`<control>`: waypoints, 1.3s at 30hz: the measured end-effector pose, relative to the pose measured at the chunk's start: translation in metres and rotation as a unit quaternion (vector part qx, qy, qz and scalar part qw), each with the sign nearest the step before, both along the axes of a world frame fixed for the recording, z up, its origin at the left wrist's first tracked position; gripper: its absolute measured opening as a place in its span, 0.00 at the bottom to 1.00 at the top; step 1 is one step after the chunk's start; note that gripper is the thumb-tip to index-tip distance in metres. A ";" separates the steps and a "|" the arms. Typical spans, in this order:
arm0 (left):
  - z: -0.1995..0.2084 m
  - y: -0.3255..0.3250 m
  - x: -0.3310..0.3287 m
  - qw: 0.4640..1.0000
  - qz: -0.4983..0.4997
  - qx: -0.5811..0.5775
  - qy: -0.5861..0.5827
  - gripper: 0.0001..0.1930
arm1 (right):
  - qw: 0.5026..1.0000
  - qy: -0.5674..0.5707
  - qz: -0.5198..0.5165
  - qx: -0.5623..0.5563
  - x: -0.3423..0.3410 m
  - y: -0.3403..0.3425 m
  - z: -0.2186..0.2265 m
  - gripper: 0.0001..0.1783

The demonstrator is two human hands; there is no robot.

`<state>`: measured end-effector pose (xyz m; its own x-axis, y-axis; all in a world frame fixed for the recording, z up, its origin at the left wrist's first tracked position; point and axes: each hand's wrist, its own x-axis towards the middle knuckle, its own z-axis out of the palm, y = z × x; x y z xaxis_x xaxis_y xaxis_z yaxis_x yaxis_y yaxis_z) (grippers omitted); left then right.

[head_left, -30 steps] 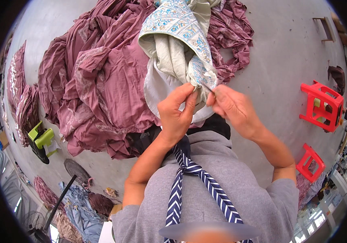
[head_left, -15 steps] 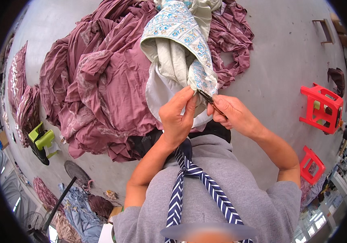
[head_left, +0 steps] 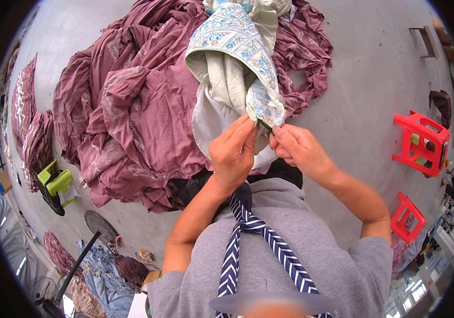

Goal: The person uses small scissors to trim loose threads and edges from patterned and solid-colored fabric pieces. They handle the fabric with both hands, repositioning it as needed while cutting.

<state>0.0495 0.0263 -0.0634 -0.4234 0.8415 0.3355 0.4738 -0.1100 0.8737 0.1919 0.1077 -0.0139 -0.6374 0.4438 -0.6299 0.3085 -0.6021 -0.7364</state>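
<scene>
A pale green and white cloth (head_left: pixel 226 79) with a blue floral border (head_left: pixel 237 33) lies over my lap and trails away from me. My left hand (head_left: pixel 232 151) is closed, fingertips pinching the cloth's edge close to the patterned corner. In my right hand (head_left: pixel 302 151) is a pair of dark thread snips (head_left: pixel 264 126), its tip at the cloth beside my left fingertips. Most of the snips is hidden by my fingers, so whether the blades are apart cannot be seen.
A large heap of mauve patterned fabric (head_left: pixel 131 116) spreads to the left and beyond the cloth. Red plastic stools (head_left: pixel 423 140) stand at the right, a green stool (head_left: pixel 57 183) at the left. More fabric piles (head_left: pixel 100 275) lie at the lower left on the grey floor.
My right hand has shifted slightly up and left, turning so that less of the snips shows. My left hand keeps its pinch on the cloth in nearly the same place.
</scene>
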 end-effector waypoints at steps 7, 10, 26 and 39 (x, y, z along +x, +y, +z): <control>0.003 -0.001 0.000 1.000 0.003 0.001 -0.007 0.08 | 0.999 -0.018 -0.013 0.024 -0.002 -0.005 -0.005 0.19; 0.007 -0.002 -0.001 1.000 0.000 -0.015 -0.027 0.08 | 0.999 0.005 -0.032 0.024 -0.001 -0.008 -0.011 0.17; -0.005 -0.011 0.000 0.815 -0.021 -0.134 -0.563 0.09 | 0.930 -0.067 0.025 0.360 -0.015 0.018 -0.007 0.05; -0.002 0.015 -0.021 0.787 -0.002 -0.120 -0.604 0.06 | 0.843 -0.010 0.026 0.537 -0.004 0.031 -0.037 0.09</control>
